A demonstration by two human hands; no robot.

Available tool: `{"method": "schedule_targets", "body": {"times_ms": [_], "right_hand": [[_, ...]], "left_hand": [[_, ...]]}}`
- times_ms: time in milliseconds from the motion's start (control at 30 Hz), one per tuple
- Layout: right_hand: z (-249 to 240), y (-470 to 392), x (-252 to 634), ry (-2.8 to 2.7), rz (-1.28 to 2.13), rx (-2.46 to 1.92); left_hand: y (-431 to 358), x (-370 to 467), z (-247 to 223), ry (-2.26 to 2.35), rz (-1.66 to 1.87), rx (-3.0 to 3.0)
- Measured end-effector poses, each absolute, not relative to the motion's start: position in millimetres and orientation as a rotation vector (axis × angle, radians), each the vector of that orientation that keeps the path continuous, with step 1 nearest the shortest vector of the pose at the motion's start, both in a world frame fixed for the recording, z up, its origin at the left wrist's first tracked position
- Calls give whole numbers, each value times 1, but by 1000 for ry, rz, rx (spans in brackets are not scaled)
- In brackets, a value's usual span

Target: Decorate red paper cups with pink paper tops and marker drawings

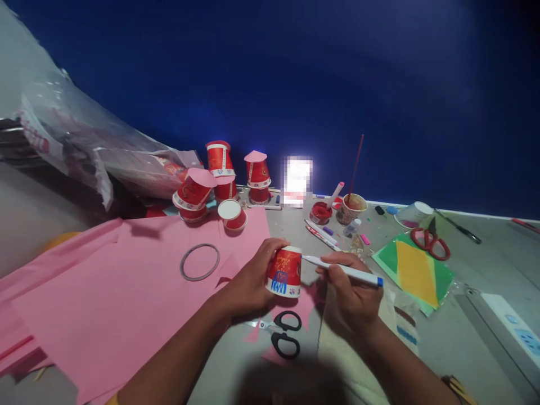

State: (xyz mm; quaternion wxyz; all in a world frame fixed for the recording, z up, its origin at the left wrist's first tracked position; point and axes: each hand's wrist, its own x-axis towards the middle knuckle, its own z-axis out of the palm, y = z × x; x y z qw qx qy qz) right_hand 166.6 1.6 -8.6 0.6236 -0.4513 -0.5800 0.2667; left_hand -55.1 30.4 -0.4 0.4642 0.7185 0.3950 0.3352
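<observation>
My left hand (253,281) is closed around a red paper cup (285,269), held upside down with its wide white rim at the bottom. A blue drawn shape shows on the cup's front, above the rim. Between the fingers of my right hand (352,289) is a white marker (343,271) with a blue end. Its tip points left and reaches the cup's upper right side; whether it touches is too fine to tell. Beneath the cup lie black-handled scissors (287,336) among pink paper scraps.
Large pink paper (118,292) covers the left side, with a grey ring (199,262) on it. Stacked red cups (219,160) stand behind. At right are a paint jar (321,212), a cup with a brush (351,209), red-handled scissors (430,243), coloured sheets (415,273) and a cloth (337,343).
</observation>
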Motion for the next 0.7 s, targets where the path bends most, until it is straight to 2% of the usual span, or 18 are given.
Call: {"method": "schedule_targets", "body": {"times_ms": [333, 700], "right_hand": [[1, 8, 169, -1670, 223, -920], [1, 10, 170, -1702, 256, -871]], "left_hand": [[29, -50, -7, 967, 843, 1890], [28, -49, -8, 946, 842, 1957]]}}
